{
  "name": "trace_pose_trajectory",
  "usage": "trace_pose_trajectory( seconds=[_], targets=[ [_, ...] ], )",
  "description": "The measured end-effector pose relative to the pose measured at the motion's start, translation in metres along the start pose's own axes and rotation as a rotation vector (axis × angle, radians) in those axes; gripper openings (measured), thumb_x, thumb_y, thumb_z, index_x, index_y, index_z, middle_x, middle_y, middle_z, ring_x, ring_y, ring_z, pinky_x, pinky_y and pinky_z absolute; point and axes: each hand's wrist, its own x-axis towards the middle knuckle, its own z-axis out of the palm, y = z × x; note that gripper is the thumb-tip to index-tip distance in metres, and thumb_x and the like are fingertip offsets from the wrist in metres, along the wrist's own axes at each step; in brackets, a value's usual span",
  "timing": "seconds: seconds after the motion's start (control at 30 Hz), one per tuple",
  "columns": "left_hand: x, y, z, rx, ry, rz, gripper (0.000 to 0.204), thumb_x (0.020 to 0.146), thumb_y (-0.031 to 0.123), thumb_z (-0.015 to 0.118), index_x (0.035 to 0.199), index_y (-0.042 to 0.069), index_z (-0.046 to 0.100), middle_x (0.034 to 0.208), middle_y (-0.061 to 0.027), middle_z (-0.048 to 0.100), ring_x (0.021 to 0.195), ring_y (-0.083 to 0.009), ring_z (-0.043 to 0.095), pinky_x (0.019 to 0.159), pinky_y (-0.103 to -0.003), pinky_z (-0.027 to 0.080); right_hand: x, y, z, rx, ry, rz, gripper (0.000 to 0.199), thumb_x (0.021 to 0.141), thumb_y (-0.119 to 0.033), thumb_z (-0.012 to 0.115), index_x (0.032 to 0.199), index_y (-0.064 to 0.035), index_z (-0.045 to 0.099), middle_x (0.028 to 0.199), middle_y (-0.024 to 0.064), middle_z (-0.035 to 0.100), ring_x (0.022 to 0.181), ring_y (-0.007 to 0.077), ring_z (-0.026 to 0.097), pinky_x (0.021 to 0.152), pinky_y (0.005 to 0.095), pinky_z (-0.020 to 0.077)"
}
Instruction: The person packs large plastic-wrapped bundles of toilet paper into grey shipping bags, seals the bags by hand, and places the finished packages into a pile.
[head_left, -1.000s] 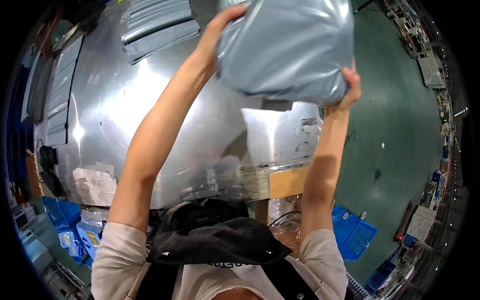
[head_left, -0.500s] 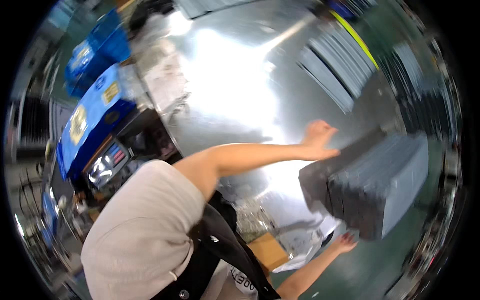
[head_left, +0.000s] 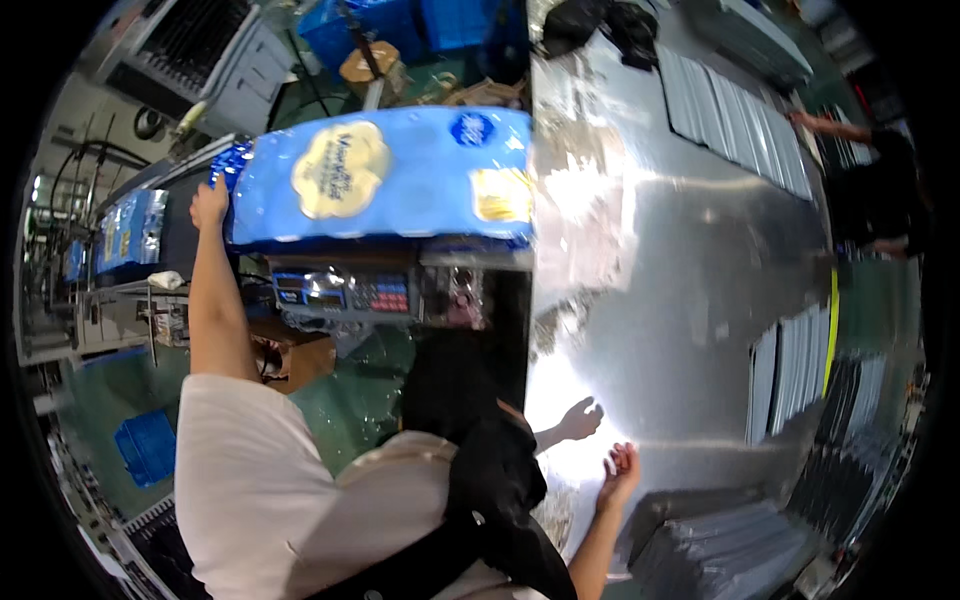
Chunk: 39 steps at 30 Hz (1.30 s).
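Note:
A large pack [head_left: 410,180] in shiny blue plastic, with a cream label, lies across a stand at the upper left. My left hand [head_left: 210,203] is at the pack's left end, its fingers closed on the crinkled blue wrapping there. Just below the pack's near side is a device with a display and a keypad [head_left: 385,293], like a weighing scale. My right hand [head_left: 622,475] is raised over the near part of the metal table [head_left: 690,330], fingers apart and a little curled, with nothing in it. Its dark shadow falls on the bright tabletop beside it.
Grey flat bags lie in a stack [head_left: 725,550] at the near right, with more bundles [head_left: 795,365] along the right edge. A co-worker [head_left: 880,185] reaches in at the far right. Smaller blue packs [head_left: 130,230] rest on a conveyor at left; a blue crate [head_left: 146,447] stands on the floor.
The view has turned left. My left hand has gone from near the grey stack to the blue pack's left end. My right hand is now over the metal table, away from the stack.

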Motion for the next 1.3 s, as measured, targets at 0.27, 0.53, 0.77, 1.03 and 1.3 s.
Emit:
trace_pose_trajectory(
  seconds=[0.27, 0.53, 0.77, 1.03, 1.3],
  targets=[
    [-0.005, 0.021, -0.044, -0.104, -0.283, 0.078, 0.08, 0.076, 0.066, 0.032, 0.111, -0.003, 0.053, 0.112, -0.0249, 0.052, 0.11, -0.0353, 0.046, 0.093, -0.038, 0.033, -0.004, -0.073, 0.087, -0.249, -0.252, -0.089, 0.029, 0.083, -0.03, 0.053, 0.1, -0.0063, 0.056, 0.087, 0.0055, 0.061, 0.076, 0.0121, 0.057, 0.065, 0.0232, 0.0442],
    [-0.123, 0.14, -0.048, -0.985, -1.141, 0.592, 0.068, 0.083, 0.017, 0.056, 0.136, 0.007, 0.014, 0.063, -0.0072, 0.056, 0.047, -0.012, 0.054, 0.042, -0.023, 0.045, -0.046, -0.027, 0.113, -0.511, -0.482, -0.089, 0.024, 0.083, -0.016, 0.051, 0.101, -0.0007, 0.055, 0.085, 0.0058, 0.061, 0.076, 0.0123, 0.056, 0.068, 0.0236, 0.042],
    [-0.253, 0.292, -0.027, -0.671, -1.473, 1.112, 0.025, 0.079, 0.022, 0.063, 0.091, 0.0, 0.058, 0.059, -0.007, 0.056, 0.048, -0.0118, 0.055, 0.043, -0.024, 0.046, -0.055, 0.008, 0.08, -0.405, -0.25, -0.108, 0.028, 0.081, -0.017, 0.055, 0.102, 0.0008, 0.057, 0.087, 0.0065, 0.061, 0.078, 0.0131, 0.055, 0.07, 0.0251, 0.0424],
    [-0.457, 0.208, -0.049, -0.514, -1.898, 1.122, 0.015, 0.084, 0.014, 0.056, 0.082, -0.002, 0.056, 0.061, -0.0078, 0.058, 0.05, -0.0118, 0.057, 0.045, -0.022, 0.047, -0.009, 0.03, 0.08, 0.149, 0.031, -0.18, 0.048, 0.086, -0.039, 0.046, 0.119, -0.0029, 0.045, 0.108, 0.0104, 0.054, 0.1, 0.0185, 0.05, 0.082, 0.0317, 0.0398],
    [-0.468, 0.144, 0.025, -0.505, -1.747, 1.252, 0.029, 0.07, -0.011, 0.037, 0.087, -0.004, 0.059, 0.072, -0.0083, 0.061, 0.059, -0.0122, 0.058, 0.053, -0.026, 0.046, 0.047, 0.063, 0.018, 0.088, 0.217, -0.124, 0.043, 0.087, -0.037, 0.047, 0.091, 0.0041, 0.059, 0.083, 0.0082, 0.06, 0.075, 0.0127, 0.055, 0.069, 0.0263, 0.0431]
  ],
)
